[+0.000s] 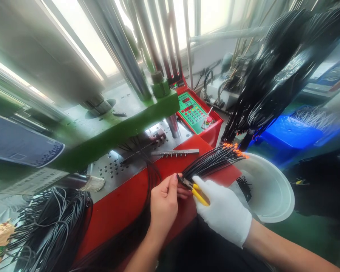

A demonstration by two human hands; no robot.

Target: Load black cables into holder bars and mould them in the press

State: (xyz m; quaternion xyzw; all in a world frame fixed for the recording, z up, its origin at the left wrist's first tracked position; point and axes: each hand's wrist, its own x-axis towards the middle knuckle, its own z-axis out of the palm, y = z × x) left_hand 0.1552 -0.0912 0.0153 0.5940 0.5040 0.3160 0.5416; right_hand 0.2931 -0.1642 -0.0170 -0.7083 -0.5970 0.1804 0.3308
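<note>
My bare left hand is closed, thumb pressed to the fingers on a small black piece; its exact kind is too small to tell. In a white glove, my right hand grips cutting pliers by their yellow handles. The pliers' jaws meet the black piece at my left fingertips. Just beyond both hands lies a bundle of black cables with orange ends, on the red table of the machine. Behind it rests a metal bar with a row of small pins.
A green press plate and steel columns rise at left over a perforated metal plate. A red control box stands behind. Right of my glove is a white basin. Black cables hang at upper right; more cables are heaped at left.
</note>
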